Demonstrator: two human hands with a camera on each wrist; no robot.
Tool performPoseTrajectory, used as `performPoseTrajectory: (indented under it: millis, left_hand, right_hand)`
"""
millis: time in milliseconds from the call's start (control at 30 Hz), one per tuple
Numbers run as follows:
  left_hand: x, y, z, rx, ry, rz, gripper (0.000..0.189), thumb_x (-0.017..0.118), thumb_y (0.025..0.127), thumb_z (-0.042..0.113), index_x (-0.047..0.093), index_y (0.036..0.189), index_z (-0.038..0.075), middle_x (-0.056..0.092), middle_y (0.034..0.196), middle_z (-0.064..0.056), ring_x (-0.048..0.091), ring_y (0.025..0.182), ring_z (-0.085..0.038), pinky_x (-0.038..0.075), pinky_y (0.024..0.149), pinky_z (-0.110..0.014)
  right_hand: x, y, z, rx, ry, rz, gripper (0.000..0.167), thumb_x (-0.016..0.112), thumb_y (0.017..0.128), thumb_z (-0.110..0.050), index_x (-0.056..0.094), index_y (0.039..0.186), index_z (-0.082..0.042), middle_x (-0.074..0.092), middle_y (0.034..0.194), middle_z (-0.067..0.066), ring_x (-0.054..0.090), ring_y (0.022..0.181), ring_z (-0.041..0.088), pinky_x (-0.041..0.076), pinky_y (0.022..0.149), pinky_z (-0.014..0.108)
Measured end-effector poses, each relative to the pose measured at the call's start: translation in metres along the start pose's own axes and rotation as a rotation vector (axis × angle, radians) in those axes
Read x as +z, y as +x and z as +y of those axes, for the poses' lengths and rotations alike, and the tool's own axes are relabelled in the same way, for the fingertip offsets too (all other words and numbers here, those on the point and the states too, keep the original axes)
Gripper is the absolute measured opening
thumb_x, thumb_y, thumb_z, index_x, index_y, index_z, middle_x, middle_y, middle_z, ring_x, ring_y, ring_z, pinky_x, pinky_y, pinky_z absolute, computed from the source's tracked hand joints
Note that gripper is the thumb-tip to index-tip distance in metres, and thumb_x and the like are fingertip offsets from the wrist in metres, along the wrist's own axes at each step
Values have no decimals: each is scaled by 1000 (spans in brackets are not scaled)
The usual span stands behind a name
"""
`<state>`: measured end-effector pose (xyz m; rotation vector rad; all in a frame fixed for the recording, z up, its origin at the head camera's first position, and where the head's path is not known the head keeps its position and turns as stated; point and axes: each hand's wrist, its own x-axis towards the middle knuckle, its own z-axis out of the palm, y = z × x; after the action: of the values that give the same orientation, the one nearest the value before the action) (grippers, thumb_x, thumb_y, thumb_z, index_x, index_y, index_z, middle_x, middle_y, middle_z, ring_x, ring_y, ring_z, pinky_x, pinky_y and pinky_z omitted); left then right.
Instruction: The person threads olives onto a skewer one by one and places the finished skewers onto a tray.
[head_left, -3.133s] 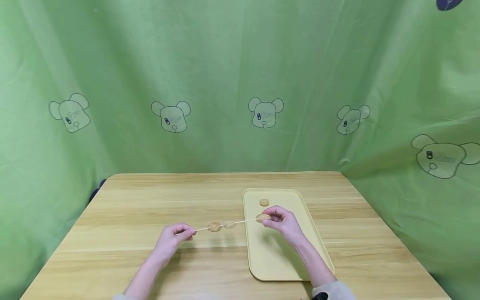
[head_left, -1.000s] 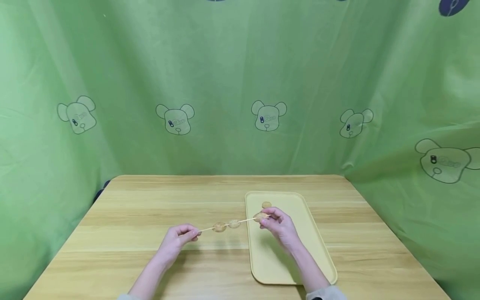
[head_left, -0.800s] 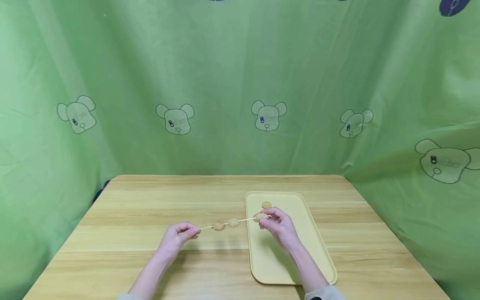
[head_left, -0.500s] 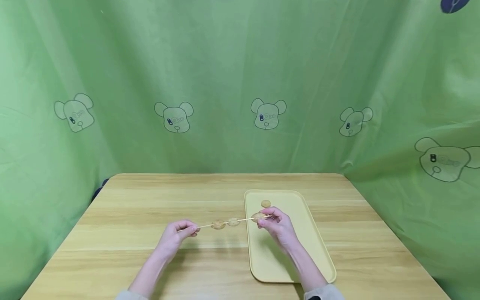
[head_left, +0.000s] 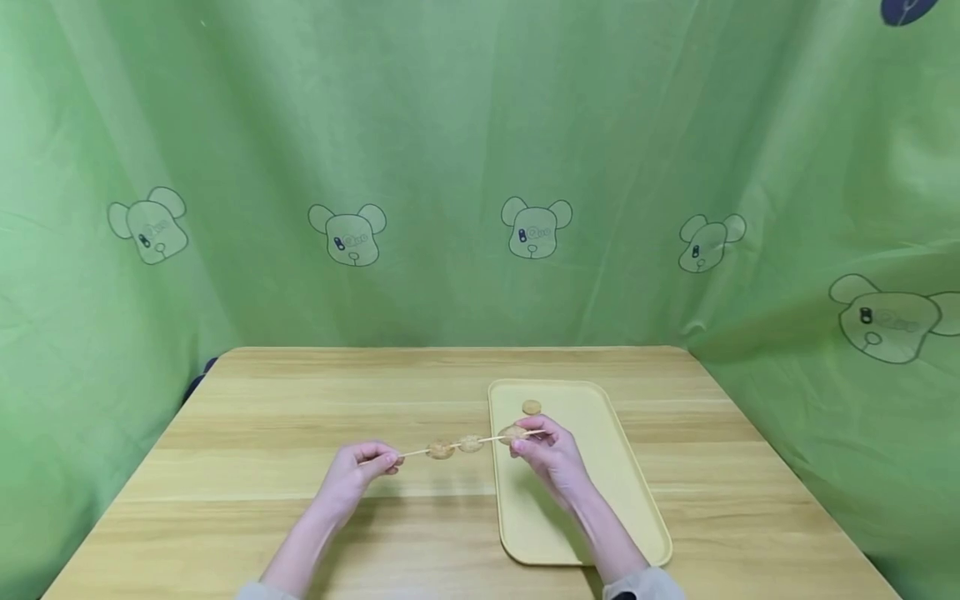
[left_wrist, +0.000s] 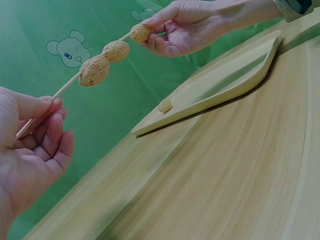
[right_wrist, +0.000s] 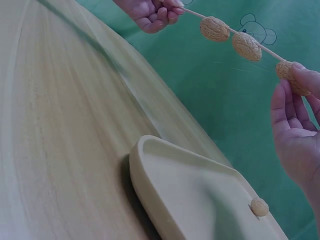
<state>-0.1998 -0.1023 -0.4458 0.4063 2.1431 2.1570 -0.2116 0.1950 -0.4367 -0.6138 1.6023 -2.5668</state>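
A thin wooden skewer [head_left: 415, 453] is held level above the table between both hands. My left hand [head_left: 351, 479] pinches its left end between thumb and fingers. Two tan, wrinkled oval balls [left_wrist: 94, 70] sit threaded close together along the middle of it. With thumb and fingertips my right hand [head_left: 553, 457] pinches a third wrinkled ball [left_wrist: 141, 33], which is on the skewer near the right end. The tip of the skewer pokes out past this ball, among the right fingers. A stretch of bare stick separates the third ball from the other two.
A pale yellow tray [head_left: 600, 442] with a low rim lies on the wood-grain table [head_left: 300, 400], under the right hand. One more tan ball [head_left: 532, 407] lies near its far end. A green curtain [head_left: 435, 125] printed with bear faces surrounds the table.
The right hand has slid the third ball a little leftward along the skewer, so more of the tip shows beyond it. The left hand keeps its pinch, nearly in place.
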Motion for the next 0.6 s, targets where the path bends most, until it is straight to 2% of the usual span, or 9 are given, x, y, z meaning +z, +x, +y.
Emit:
performPoseTrajectory:
  millis: [100,300,600]
  left_hand:
    - [0,0,1,7,11,-6,20,56,86,-1,57,95,-19,64,86,-12,60,77,-12,50,78,-25]
    - [1,-1,4,15,12,-12,20,57,86,-1,57,94,-20,64,82,-2,60,77,-13,50,77,-25]
    - [1,-1,2,24,-1,-16,20,56,85,-3,56,93,-21,64,82,-5,59,75,-10,51,76,-24]
  right_hand:
    - [1,0,2,11,-6,11,31,52,81,16,63,96,-9,65,89,2,61,76,11,52,73,22]
    - [2,1,5,35,-9,38,32,52,80,17,63,94,-10,64,87,2,61,75,11,52,73,22]
    - [4,3,9,53,5,37,31,52,80,17,62,94,-9,64,89,3,60,75,11,52,74,22]
